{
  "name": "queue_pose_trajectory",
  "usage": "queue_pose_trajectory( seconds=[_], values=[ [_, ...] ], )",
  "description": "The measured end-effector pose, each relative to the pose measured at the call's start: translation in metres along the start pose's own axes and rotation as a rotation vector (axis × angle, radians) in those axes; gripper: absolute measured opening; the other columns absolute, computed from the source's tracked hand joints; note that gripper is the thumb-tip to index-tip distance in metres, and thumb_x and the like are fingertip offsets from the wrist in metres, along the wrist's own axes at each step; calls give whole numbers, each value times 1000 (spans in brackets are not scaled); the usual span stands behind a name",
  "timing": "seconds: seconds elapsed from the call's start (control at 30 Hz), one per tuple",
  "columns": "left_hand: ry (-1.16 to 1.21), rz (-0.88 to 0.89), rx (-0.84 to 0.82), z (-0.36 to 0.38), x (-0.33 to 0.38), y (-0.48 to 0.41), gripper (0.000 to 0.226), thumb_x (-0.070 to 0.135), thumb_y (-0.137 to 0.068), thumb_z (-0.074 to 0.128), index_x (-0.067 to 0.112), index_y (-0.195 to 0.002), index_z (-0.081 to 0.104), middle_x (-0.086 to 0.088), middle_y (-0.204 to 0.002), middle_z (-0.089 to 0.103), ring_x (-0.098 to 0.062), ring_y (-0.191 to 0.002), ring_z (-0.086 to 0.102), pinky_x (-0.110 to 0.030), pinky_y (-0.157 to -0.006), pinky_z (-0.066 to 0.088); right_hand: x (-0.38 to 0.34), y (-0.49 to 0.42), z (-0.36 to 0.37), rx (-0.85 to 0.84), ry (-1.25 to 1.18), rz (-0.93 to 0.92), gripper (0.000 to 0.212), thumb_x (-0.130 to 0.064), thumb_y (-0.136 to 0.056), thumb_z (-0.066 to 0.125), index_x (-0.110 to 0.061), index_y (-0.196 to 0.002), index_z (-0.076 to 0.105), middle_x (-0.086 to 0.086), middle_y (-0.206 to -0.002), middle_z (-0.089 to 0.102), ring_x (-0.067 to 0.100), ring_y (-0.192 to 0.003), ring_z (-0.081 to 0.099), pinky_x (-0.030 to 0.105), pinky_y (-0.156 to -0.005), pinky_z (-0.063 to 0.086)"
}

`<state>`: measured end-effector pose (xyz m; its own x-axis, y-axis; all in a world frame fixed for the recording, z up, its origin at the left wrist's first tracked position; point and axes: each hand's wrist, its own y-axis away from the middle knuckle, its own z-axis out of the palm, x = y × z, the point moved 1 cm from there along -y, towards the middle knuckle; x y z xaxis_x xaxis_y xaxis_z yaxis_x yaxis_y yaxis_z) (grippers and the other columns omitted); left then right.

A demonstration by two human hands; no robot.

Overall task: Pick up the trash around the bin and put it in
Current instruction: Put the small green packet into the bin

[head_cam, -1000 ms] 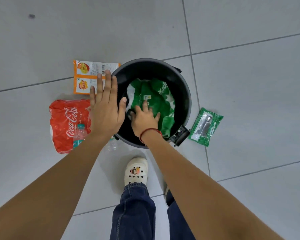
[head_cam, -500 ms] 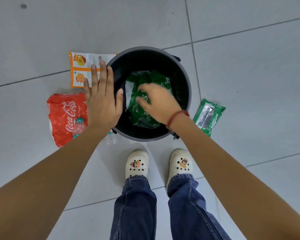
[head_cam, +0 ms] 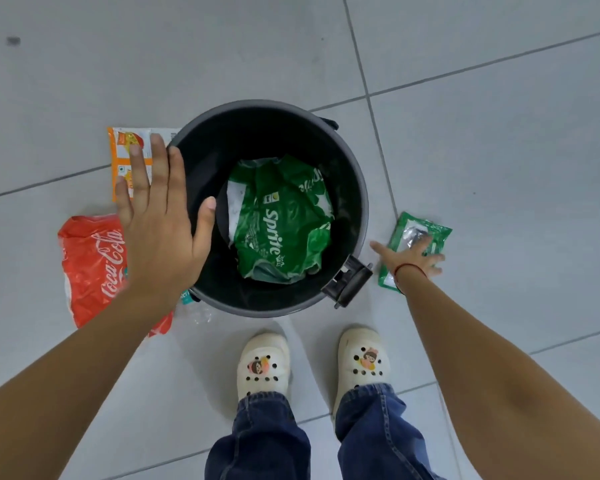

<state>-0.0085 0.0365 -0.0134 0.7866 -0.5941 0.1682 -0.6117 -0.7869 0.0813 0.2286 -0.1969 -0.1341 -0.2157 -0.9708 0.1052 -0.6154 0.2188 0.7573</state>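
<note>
Grey floor tiles (head_cam: 499,161) fill our view, and nearest to us our two white clogs (head_cam: 263,367) stand side by side below blue jeans (head_cam: 260,441). Just ahead of the toes sits the black bin (head_cam: 361,188), its hinge bracket (head_cam: 347,285) sticking out on the near right. Down inside lies a crumpled green Sprite wrapper (head_cam: 279,220), so that piece is in. Our left hand (head_cam: 160,223) hovers flat over the bin's left rim, fingers straight and lightly spread, thumb out over the opening, holding nothing. Under and left of it a red Coca-Cola wrapper (head_cam: 90,265) lies on the floor, and a clear bottle (head_cam: 196,308) peeks out by the wrist. Our right hand (head_cam: 409,259), a red thread on the wrist, is down on the small green packet (head_cam: 418,242) right of the bin, fingers splayed across it; whether they grip it we cannot tell. Farther off on the left, an orange-and-white sachet (head_cam: 123,157) lies against the bin's far-left side.
</note>
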Motion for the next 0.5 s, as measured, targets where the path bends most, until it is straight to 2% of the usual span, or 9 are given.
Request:
queue_pose_trajectory(
  seconds=[0.07, 0.17, 0.27, 0.33, 0.4, 0.5],
  values=[
    [0, 9, 11, 0, 0, 0, 65, 47, -98, 21, 11, -151, 10, -11, -160, 6, -30, -147, -1, -49, -117, 4, 2, -6, 14, -11, -46, 13, 114, -59, -72, 68, -20, -150, -6, 24, -155, -6, 49, -139, 8, 64, -106, 23],
    [24, 18, 19, 0, 1, 0, 65, 47, -98, 22, 11, -151, 10, -12, -160, 6, -31, -147, 0, -48, -116, 2, 7, -4, 27, 149, -30, -122, 79, -36, -83, 58, -14, -146, 17, 27, -144, 24, 45, -125, 32, 47, -90, 38],
    [0, 8, 4, -1, 1, 0, 65, 46, -98, 23, 11, -151, 11, -13, -160, 7, -32, -147, 1, -50, -116, 5, 4, 17, 15, 207, -315, -205, 45, -14, -91, 41, -7, -136, 38, 23, -128, 46, 40, -112, 48, 41, -87, 41],
    [-8, -7, -19, -4, 2, 0, 65, 46, -98, 24, 10, -150, 12, -13, -160, 8, -32, -147, 2, -52, -116, 7, -6, 42, -8, 263, -542, -274, 40, -5, -92, 35, -3, -131, 45, 22, -121, 56, 37, -107, 54, 44, -92, 47],
    [-12, -14, -44, -6, 4, -1, 65, 45, -98, 25, 8, -150, 13, -13, -160, 8, -32, -147, 2, -52, -116, 7, -17, 80, -37, 348, -668, -448, 40, -3, -93, 32, -2, -130, 46, 22, -119, 59, 34, -105, 56, 48, -95, 46],
    [-33, -15, -75, -9, 4, -1, 66, 43, -97, 28, 6, -150, 15, -13, -160, 8, -32, -147, 3, -54, -116, 9, -33, 157, -67, 426, -655, -829, 49, -10, -92, 31, -14, -141, 35, 20, -143, 44, 34, -131, 43, 46, -110, 35]
  ],
)
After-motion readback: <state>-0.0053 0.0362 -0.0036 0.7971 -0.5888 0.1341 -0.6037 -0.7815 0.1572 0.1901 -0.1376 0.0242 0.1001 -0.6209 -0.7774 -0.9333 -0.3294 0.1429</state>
